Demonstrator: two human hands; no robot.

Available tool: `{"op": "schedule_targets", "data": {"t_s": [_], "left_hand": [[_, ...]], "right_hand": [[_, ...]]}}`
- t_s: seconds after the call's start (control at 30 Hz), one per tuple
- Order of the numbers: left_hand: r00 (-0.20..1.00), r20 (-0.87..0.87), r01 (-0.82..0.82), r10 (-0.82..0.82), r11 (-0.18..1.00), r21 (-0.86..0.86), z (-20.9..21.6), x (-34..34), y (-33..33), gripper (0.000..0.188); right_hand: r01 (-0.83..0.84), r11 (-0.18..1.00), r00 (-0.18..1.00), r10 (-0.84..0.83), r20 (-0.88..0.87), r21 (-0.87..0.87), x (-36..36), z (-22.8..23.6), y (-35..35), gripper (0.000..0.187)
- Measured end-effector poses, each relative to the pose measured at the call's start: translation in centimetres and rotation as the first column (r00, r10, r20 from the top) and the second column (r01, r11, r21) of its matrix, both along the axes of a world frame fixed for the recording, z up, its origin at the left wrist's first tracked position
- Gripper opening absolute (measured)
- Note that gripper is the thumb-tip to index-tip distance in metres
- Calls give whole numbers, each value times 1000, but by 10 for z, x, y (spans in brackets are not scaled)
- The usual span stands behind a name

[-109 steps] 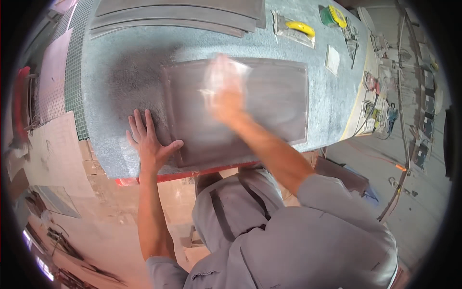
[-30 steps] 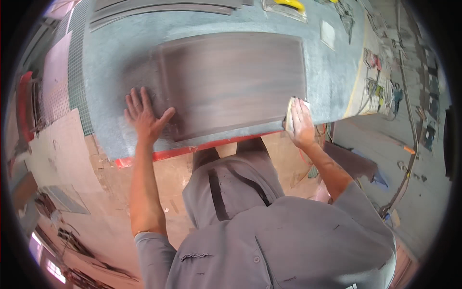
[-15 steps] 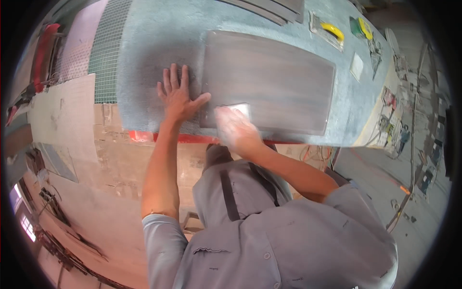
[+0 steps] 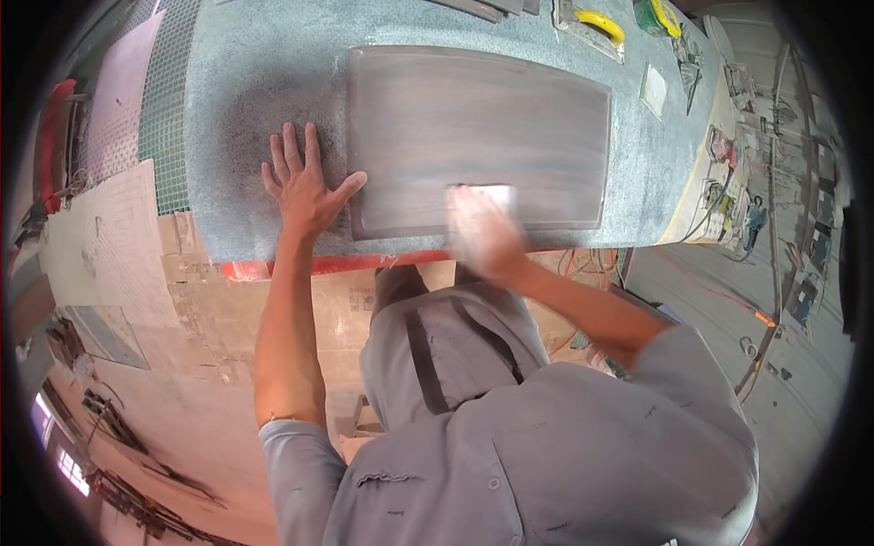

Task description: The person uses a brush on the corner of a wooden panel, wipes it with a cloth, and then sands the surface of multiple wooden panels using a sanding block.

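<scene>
A flat, grey-brown rectangular panel [image 4: 482,136] with streaks across its face lies on the table in front of me. My left hand [image 4: 305,187] rests flat with fingers spread on the dusty blue-grey tabletop [image 4: 214,127], its thumb tip at the panel's left edge. On the panel's near part, my right hand [image 4: 485,232] is blurred by motion and dusted white. It presses down on a white rectangular pad [image 4: 496,194], which pokes out beyond the fingers; the rest of the pad is hidden underneath.
Toward the far right lie a float with a yellow handle [image 4: 599,25], a green and yellow tool [image 4: 657,16], a white square piece [image 4: 654,91] and a dark metal tool [image 4: 690,77]. Grey panels [image 4: 473,7] sit at the far edge. Green mesh [image 4: 173,118] covers the left side.
My right hand has slid rightward along the panel's near part with the white pad. The left hand stays flat beside the panel. The whole view has shifted slightly.
</scene>
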State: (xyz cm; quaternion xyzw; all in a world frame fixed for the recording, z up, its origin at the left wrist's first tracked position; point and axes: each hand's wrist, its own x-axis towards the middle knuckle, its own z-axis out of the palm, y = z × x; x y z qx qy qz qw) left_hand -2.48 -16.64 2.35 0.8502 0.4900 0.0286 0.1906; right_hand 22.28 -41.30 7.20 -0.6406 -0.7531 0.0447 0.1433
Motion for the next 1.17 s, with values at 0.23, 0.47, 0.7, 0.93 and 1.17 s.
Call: {"op": "schedule_targets", "data": {"t_s": [0.23,0.47,0.7,0.93,1.17], "left_hand": [[998,34,-48,52,994,-98,-8,-6,7,84],[996,-77,-52,46,996,-78,-7,4,3,77],[998,68,4,2,997,-77,-19,-5,13,66],[999,-27,30,-28,997,71,2,-5,-1,99],[1000,-8,20,-20,1000,-6,7,1,5,102]], "right_hand": [[17,997,969,-34,-243,-73,-79,-1,74,60],[637,771,701,-589,402,19,144,-55,-70,84],[171,980,982,-162,-93,97,-79,-41,172,78],[474,880,873,-474,115,27,131,-27,23,77],[494,867,868,-496,-11,-62,42,-47,164,88]]}}
